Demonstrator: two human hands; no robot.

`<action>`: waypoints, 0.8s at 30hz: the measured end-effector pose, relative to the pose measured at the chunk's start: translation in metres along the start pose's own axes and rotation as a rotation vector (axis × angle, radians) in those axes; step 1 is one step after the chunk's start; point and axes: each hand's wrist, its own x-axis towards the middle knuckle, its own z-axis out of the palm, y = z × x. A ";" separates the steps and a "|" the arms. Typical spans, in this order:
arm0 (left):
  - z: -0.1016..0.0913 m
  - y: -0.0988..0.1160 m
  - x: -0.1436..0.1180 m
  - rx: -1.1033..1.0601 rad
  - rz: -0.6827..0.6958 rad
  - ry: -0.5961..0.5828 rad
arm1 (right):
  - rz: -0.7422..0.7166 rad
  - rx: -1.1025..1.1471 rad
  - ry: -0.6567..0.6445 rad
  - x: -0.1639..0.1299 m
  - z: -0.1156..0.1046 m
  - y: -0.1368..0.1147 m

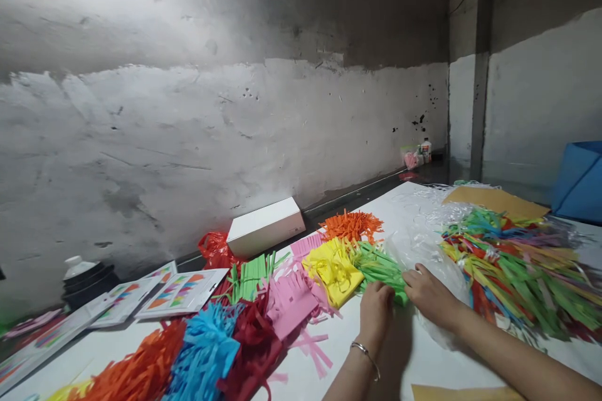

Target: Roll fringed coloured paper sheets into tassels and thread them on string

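Note:
A green bundle of fringed paper [380,264] lies on the white table. My left hand [377,307] has its fingers curled closed at the near edge of this bundle. From the right, my right hand [431,296] pinches the bundle's right end, its thumb and fingertips close together. Behind and under my right hand spreads a clear plastic bag [418,244]. Just left of the green paper sits yellow fringed paper [333,269], and orange fringed paper [352,225] is behind it. Exactly what the fingertips press on is partly hidden.
Pink [291,304], dark red [254,344], blue [204,344] and orange fringed bundles [136,366] run along the left front. Packaged sheets [183,293] lie farther left. A white box [266,225] stands by the wall. Multicoloured paper strips [522,276] are heaped on the right.

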 end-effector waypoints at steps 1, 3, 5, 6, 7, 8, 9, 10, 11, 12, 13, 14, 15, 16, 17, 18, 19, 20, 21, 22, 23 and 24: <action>0.002 0.000 0.000 0.024 0.019 -0.011 | -0.017 -0.028 0.020 -0.001 0.004 0.002; 0.005 0.001 0.001 0.064 0.060 -0.036 | -0.055 -0.067 0.059 -0.002 0.010 0.005; 0.007 0.003 0.002 0.098 0.093 -0.053 | -0.085 -0.088 0.091 -0.003 0.010 0.007; 0.007 0.004 0.003 0.111 0.108 -0.058 | -0.092 -0.097 0.103 -0.004 0.008 0.009; 0.007 0.004 0.004 0.119 0.123 -0.060 | -0.094 -0.105 0.110 -0.006 0.006 0.010; 0.006 0.003 0.005 0.123 0.137 -0.060 | -0.093 -0.114 0.113 -0.007 0.003 0.012; 0.004 0.002 0.006 0.121 0.150 -0.056 | -0.091 -0.123 0.109 -0.008 0.000 0.013; 0.002 0.001 0.007 0.115 0.161 -0.051 | -0.085 -0.136 0.102 -0.009 -0.003 0.013; 0.000 -0.001 0.009 0.106 0.170 -0.044 | -0.073 -0.152 0.094 -0.010 -0.006 0.013; -0.001 -0.003 0.011 0.092 0.178 -0.035 | -0.053 -0.173 0.089 -0.010 -0.007 0.012; -0.003 -0.005 0.013 0.076 0.184 -0.026 | -0.033 -0.197 0.087 -0.009 -0.008 0.009; -0.004 -0.007 0.016 0.056 0.189 -0.017 | -0.017 -0.222 0.088 -0.007 -0.007 0.006; -0.004 -0.009 0.018 0.035 0.193 -0.006 | -0.015 -0.243 0.088 -0.003 -0.006 0.002; -0.005 -0.010 0.020 0.011 0.195 0.005 | -0.036 -0.257 0.084 0.001 -0.003 -0.003; -0.005 -0.011 0.022 -0.012 0.194 0.015 | -0.069 -0.264 0.070 0.005 -0.001 -0.007; -0.005 -0.012 0.023 -0.036 0.191 0.023 | -0.099 -0.270 0.049 0.011 0.002 -0.011; -0.006 -0.012 0.024 -0.059 0.185 0.029 | -0.111 -0.279 0.023 0.015 0.005 -0.014; -0.007 -0.013 0.024 -0.079 0.175 0.034 | -0.112 -0.291 -0.007 0.020 0.006 -0.015; -0.008 -0.014 0.025 -0.098 0.163 0.040 | -0.107 -0.305 -0.038 0.023 0.008 -0.015; -0.010 -0.015 0.025 -0.114 0.146 0.047 | -0.100 -0.319 -0.070 0.026 0.008 -0.014; -0.011 -0.017 0.025 -0.128 0.125 0.060 | -0.095 -0.330 -0.100 0.028 0.008 -0.012; -0.013 -0.019 0.026 -0.140 0.099 0.077 | -0.095 -0.338 -0.129 0.028 0.007 -0.010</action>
